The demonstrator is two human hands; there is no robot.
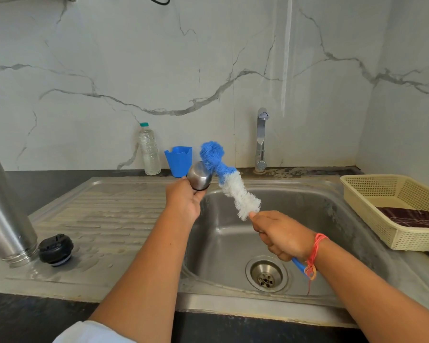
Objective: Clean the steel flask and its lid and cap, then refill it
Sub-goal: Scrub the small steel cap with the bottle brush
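Steel cap [199, 178] is being gripped in the left hand [183, 201] over the back-left corner of the sink [320, 214]; the right hand [280, 233], clutching the brush [240, 194], should be scrubbing while the cap is turning

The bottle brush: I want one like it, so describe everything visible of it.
The bottle brush has a fluffy head, white in its lower half and blue toward the tip, on a blue handle that looks plastic. The right hand grips the handle, hiding most of it. It tilts up and to the left above the sink, and its blue tip touches the steel cap held in the left hand.
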